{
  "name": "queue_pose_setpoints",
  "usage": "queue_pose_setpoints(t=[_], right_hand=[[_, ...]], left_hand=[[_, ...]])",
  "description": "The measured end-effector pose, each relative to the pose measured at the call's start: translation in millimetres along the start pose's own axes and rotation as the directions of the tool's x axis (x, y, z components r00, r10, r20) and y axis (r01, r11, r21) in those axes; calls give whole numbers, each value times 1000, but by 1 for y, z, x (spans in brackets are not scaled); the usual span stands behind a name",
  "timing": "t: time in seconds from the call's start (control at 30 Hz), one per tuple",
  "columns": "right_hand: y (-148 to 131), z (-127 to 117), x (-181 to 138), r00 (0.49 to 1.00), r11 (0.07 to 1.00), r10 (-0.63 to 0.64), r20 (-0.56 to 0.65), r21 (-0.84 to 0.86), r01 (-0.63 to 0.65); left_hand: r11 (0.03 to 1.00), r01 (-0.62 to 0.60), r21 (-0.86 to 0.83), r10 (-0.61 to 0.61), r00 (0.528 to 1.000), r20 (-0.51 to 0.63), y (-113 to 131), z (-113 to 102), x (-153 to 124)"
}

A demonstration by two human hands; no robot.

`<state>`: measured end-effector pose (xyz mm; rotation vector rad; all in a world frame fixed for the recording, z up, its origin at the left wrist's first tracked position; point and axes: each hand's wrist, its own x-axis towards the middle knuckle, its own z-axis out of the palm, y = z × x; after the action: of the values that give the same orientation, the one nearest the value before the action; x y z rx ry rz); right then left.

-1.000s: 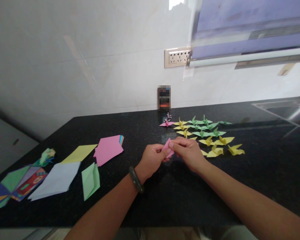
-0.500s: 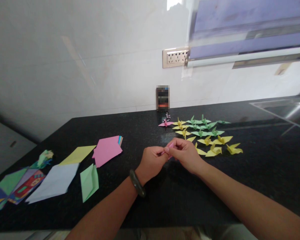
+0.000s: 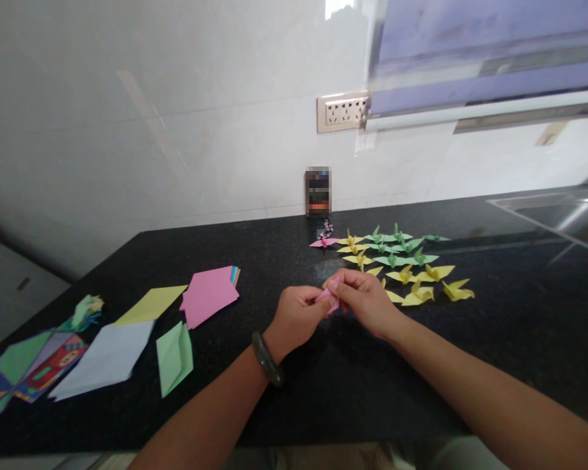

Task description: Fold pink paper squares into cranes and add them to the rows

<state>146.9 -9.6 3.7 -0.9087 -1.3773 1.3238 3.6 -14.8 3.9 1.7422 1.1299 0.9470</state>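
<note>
At the lower left of the frame, white paper sheets [image 3: 105, 359], a folded pale-green paper [image 3: 169, 359] and a pink-topped paper stack [image 3: 210, 297] lie on the glossy black table [image 3: 353, 398]. Near the centre, the left hand [image 3: 301, 316] and right hand [image 3: 365, 300], both nearly closed, pinch a small folded pink paper [image 3: 327, 293]; right of centre sit green paper cranes [image 3: 394, 260] and yellow paper cranes [image 3: 420, 296].

On the black stone counter [image 3: 353, 398] we had a pink-topped paper stack [image 3: 210, 294] left of our fingers [image 3: 357, 277], yellow and green paper cranes [image 3: 420, 295] to their right, and a dark rectangular object [image 3: 318, 191] behind.
</note>
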Motion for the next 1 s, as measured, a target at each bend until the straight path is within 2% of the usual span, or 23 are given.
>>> queue_pose_setpoints(t=[0.13,0.3,0.47,0.6,0.7,0.77,0.87,1.0], right_hand=[[2,0,3,998,998,55,-15,13,-55],[3,-5,8,996,993,81,-38,86,-78],[-1,-5,5,997,996,70,27,-63,-68],[0,-2,2,998,997,58,-34,-44,-59],[1,-2,3,994,998,63,-86,2,-63],[1,-3,5,992,999,49,-113,22,-46],[0,-4,6,986,999,35,-164,-30,-40],[0,-7,6,992,992,29,-121,-119,-44]], left_hand=[[1000,1,18,-1,1000,11,-2,-1,0],[999,35,-41,-34,999,39,-5,-1,2],[996,37,-85,-35,999,26,-3,-2,1],[994,27,-104,-22,999,47,1,-2,1],[978,68,-197,-59,997,54,2,0,2],[948,110,-300,-108,994,24,1,1,3],[894,129,-429,-189,977,-100,-5,1,7],[908,91,-409,-171,971,-165,-7,-3,9]])
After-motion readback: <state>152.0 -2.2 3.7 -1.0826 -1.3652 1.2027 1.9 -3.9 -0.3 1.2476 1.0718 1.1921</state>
